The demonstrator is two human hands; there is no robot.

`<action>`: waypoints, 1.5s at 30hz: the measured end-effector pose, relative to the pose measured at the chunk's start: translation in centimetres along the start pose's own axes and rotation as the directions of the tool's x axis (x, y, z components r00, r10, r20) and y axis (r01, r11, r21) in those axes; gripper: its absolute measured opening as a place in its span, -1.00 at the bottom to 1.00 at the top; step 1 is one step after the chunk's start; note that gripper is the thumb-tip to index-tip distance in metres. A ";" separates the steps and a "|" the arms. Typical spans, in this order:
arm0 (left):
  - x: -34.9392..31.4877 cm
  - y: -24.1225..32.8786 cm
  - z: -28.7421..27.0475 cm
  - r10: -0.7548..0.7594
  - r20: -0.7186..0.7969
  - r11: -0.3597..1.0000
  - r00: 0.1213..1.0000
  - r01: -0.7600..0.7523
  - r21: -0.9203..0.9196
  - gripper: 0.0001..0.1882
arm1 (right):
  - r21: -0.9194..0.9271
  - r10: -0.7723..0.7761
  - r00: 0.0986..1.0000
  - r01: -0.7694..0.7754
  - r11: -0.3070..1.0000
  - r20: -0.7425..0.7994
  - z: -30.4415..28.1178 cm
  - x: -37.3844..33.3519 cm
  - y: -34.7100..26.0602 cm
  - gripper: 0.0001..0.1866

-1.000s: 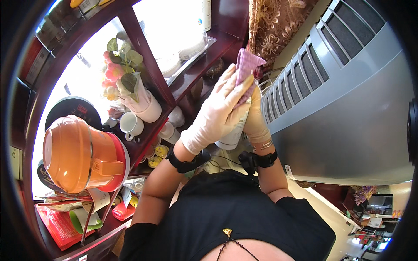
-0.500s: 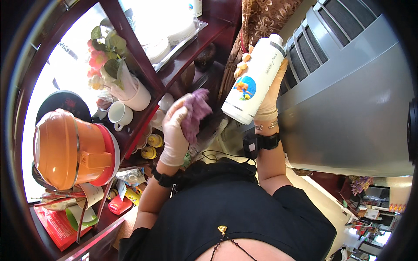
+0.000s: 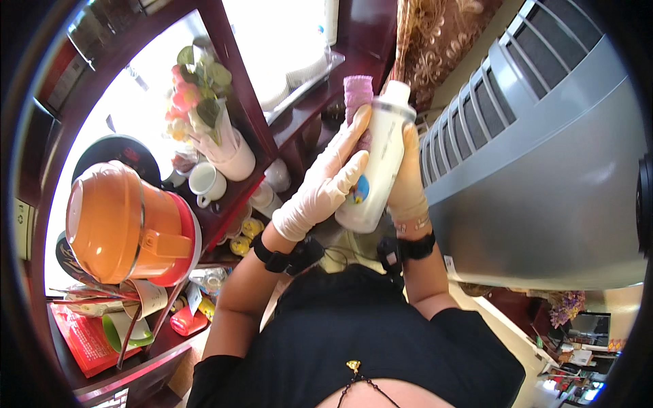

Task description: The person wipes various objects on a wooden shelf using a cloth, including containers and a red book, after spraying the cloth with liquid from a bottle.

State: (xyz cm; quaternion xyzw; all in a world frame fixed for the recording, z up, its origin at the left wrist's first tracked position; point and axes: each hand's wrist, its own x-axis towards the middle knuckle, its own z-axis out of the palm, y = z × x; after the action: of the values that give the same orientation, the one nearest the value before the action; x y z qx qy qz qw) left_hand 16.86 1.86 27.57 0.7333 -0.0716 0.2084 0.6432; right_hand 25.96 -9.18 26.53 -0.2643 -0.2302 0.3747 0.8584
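A white bottle (image 3: 385, 153) with a blue picture on its side is held tilted in front of me, its neck pointing up and away. My right hand (image 3: 406, 178), in a pale glove, grips it from the right side. Also gloved, my left hand (image 3: 326, 177) presses a purple cloth (image 3: 358, 95) against the bottle's left side. Part of the cloth sticks up past the fingertips near the bottle's shoulder; the rest is hidden behind the fingers.
Dark red shelves on the left bear an orange lidded pot (image 3: 122, 224), a white mug (image 3: 207, 182), a flower vase (image 3: 235, 156) and a red packet (image 3: 81, 340). A large grey appliance with a grille (image 3: 537, 183) stands close on the right. A brown patterned curtain (image 3: 442, 47) hangs behind.
My left hand has moved right and up, bringing the cloth onto the bottle. The bottle has come slightly lower and stands more upright in my right hand.
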 end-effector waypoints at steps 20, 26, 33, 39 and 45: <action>0.6 -3.3 3.2 -0.391 -0.259 0.856 0.883 0.245 -0.455 -0.32 | -0.620 -0.273 0.959 0.172 0.765 -0.071 0.1 -1.2 -0.1 -0.38; 0.4 -2.6 2.1 -0.580 -0.031 0.667 0.814 0.453 -0.591 -0.28 | -0.591 -0.500 0.866 0.385 0.709 -0.035 1.2 1.0 -2.9 -0.43; -4.8 -8.6 2.4 -0.637 0.242 0.328 0.732 0.541 -0.774 -0.19 | -0.911 -0.713 0.593 0.377 -0.166 0.375 0.9 13.5 -7.8 -0.14; -7.7 -9.9 1.2 -0.678 0.162 0.326 0.717 0.490 -0.808 -0.20 | -0.901 -0.664 0.612 0.342 -0.267 0.429 0.3 24.4 -6.8 -0.34; -10.4 -11.0 0.1 -0.690 -0.027 0.453 0.724 0.401 -0.796 -0.31 | -0.817 -0.633 0.555 0.166 -0.552 0.540 -1.6 29.3 -5.8 -0.50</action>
State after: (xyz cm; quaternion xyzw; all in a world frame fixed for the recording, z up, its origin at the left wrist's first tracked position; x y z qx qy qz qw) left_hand 11.58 1.85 13.37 0.3355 0.2085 0.0634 0.9165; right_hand 47.86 9.43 34.72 -0.7252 -0.3738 -0.4306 0.3859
